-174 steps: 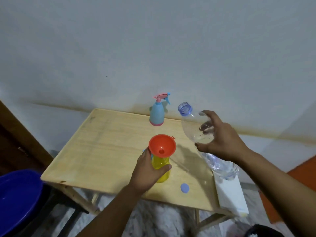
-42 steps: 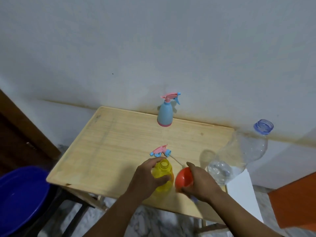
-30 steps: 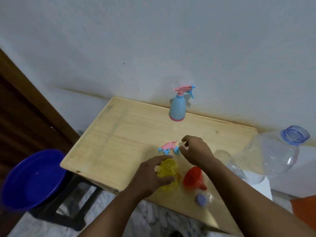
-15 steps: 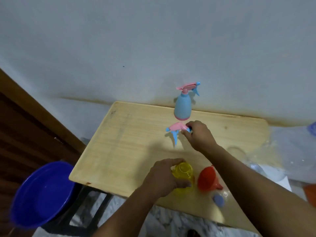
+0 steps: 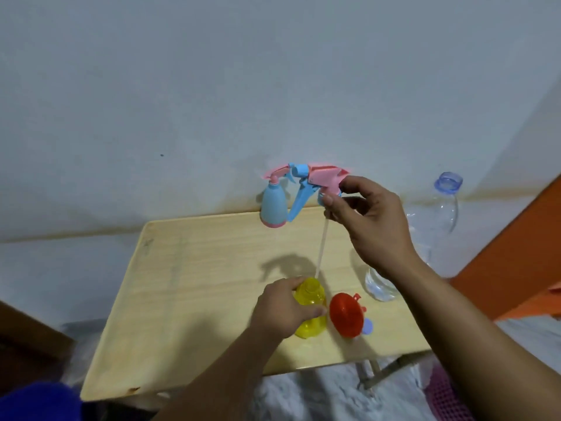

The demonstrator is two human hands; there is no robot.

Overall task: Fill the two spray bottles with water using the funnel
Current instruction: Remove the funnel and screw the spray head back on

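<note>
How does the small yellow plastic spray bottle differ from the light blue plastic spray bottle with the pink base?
The yellow plastic spray bottle is translucent, the light blue plastic spray bottle opaque. The yellow one is open, its pink and blue trigger head held above it by the right hand; the blue one is capped. The left hand grips the yellow one; the blue one stands untouched. Both stand upright on the wooden table.

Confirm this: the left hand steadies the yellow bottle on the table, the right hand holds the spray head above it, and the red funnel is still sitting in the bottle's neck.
Wrong on the funnel. In the head view the red funnel lies on the table beside the yellow bottle, whose neck is open. The left hand steadies the bottle; the right hand holds the spray head above it.
</note>
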